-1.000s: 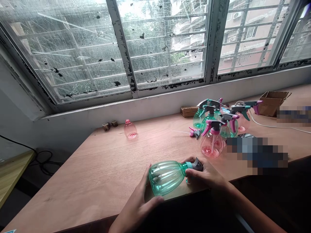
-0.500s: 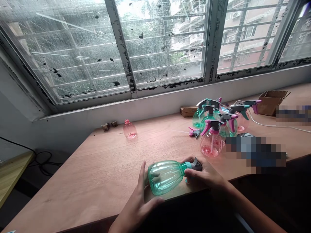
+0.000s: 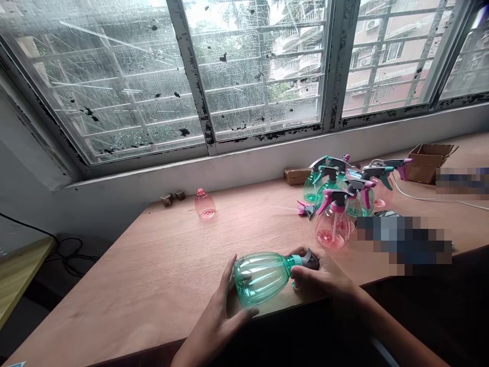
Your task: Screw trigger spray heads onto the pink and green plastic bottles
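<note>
Right grip (image 3: 329, 275) clasps sprayer head (image 3: 311, 259); left grip (image 3: 219, 311) spread around green bottle (image 3: 265, 278).

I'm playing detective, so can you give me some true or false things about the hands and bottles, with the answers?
1. The right hand holds the neck end of the green bottle. True.
2. The left hand is around the bottom end of the green bottle. True.
3. The green bottle stands upright. False: it is tipped on its side.
4. A loose spray top lies on the table. True.
5. The loose spray top is all green. False: it is pink and grey.
</note>
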`<state>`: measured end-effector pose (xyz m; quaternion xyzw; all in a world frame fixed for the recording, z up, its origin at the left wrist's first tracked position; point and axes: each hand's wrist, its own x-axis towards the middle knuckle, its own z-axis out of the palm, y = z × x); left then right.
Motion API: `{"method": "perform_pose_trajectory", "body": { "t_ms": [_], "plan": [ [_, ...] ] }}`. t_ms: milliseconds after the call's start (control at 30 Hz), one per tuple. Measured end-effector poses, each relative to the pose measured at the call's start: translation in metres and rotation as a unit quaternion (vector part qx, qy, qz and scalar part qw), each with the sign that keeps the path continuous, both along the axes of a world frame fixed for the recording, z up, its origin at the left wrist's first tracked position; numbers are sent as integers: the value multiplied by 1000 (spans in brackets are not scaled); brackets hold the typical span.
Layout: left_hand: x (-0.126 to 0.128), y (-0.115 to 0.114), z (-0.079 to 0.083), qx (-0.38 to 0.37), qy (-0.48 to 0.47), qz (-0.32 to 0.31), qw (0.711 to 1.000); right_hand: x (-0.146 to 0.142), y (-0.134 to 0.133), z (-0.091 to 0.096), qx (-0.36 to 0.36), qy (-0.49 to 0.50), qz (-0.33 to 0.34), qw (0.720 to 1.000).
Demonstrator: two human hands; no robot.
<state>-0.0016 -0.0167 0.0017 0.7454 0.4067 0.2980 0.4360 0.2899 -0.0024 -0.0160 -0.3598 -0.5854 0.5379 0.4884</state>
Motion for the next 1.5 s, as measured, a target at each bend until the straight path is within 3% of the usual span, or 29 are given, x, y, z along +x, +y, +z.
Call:
{"method": "perform_pose_trajectory", "body": {
  "t_ms": [267,1133,1500],
  "plan": [
    [-2,1,-8,22,21,3,1000,0,1,0,4,-7,0,1000],
    [4,-4,1,-3,-32,0,999,0,0,2,-6,2,4,1000],
    [-2,-1,-1,-8,-6,-17,1000,1,2,-2,1,-18,-3,1000]
  ]
}}
